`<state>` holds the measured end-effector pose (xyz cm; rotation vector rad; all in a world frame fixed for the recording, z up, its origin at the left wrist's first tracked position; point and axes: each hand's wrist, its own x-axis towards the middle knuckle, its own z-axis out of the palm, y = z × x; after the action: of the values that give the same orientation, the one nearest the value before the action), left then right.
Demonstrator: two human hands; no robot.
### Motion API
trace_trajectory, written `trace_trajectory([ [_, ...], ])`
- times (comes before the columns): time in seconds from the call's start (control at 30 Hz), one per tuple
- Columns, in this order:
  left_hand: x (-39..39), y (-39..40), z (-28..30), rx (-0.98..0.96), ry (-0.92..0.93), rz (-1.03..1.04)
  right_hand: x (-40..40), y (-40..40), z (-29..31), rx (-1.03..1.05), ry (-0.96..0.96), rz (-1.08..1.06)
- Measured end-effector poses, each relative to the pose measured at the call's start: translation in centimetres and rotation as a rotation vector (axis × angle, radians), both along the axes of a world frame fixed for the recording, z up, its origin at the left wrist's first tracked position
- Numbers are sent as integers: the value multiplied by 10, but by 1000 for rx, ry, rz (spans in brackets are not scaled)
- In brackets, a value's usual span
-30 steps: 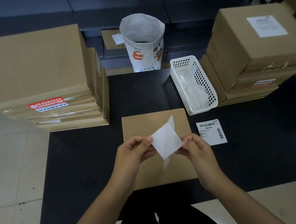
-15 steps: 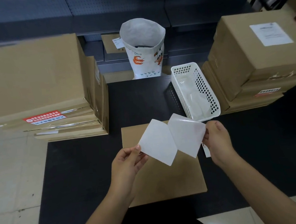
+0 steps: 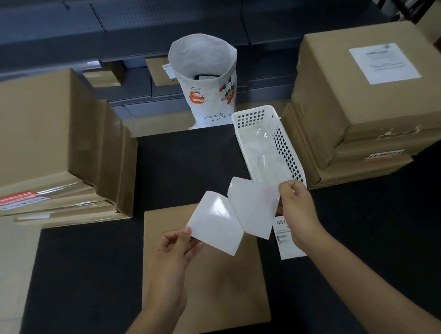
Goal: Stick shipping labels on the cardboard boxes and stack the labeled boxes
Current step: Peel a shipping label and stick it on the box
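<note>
Peeling a shipping label (image 3: 255, 208) off its glossy backing sheet (image 3: 215, 223), above the flat cardboard box (image 3: 210, 290) at the mat's near edge. Left hand (image 3: 176, 249) pinching the backing's corner, right hand (image 3: 297, 207) pinching the label's edge. Best to pull apart slowly, keep the adhesive side off fingers, then lower squarely onto the box top and smooth flat. Another printed label (image 3: 285, 239) beside the box.

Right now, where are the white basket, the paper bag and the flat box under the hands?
Basket (image 3: 277, 122): head view, right rim.
Bag (image 3: 213, 97): head view, printed front.
Flat box (image 3: 221, 289): head view, bare top face.
</note>
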<state>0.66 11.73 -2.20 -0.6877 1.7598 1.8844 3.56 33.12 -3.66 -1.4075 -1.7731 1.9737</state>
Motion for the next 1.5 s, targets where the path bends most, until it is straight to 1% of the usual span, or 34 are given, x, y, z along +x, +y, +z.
trace_trajectory([
  [0.13, 14, 38, -4, 1, -25, 171, -7, 55, 0, 43, 11, 53],
  [0.23, 19, 55, -7, -6, -33, 303, -12, 85, 2, 134, 75, 65],
  [0.37, 25, 70, -9, -41, -31, 405, -20, 102, 4, 346, 211, 91],
  [0.43, 30, 75, -9, -65, -29, 416, -24, 100, 3, 519, 288, 126],
  [0.5, 33, 79, -10, -73, -28, 414, -30, 98, -5, 712, 322, 204],
  [0.53, 34, 82, -10, -71, -30, 414, -34, 98, -12, 810, 307, 260],
  [0.6, 35, 86, -12, -69, -33, 412, -42, 100, -31, 983, 217, 404],
  [0.73, 36, 94, -19, -72, 2, 362, -52, 103, -69, 1147, 49, 677],
  [0.8, 37, 97, -22, -73, 14, 347, -52, 105, -81, 1143, 15, 802],
  [0.93, 32, 99, -26, -72, 32, 336, -51, 113, -93, 1053, -70, 1077],
  [1.0, 30, 100, -27, -70, 36, 325, -48, 116, -94, 1052, -65, 1125],
  [1.1, 29, 102, -27, -53, 46, 315, -44, 119, -92, 1042, -18, 1109],
  [1.2, 26, 104, -25, -35, 34, 309, -43, 120, -92, 943, 47, 1034],
  [1.3, 24, 105, -24, -21, 25, 306, -41, 120, -87, 835, 38, 941],
  [1.4, 24, 107, -24, -13, 23, 299, -40, 118, -79, 678, -22, 825],
  [1.47, 25, 107, -23, -7, 25, 294, -45, 118, -77, 553, -143, 807],
  [1.5, 26, 107, -22, -3, 24, 293, -48, 117, -78, 526, -205, 823],
])
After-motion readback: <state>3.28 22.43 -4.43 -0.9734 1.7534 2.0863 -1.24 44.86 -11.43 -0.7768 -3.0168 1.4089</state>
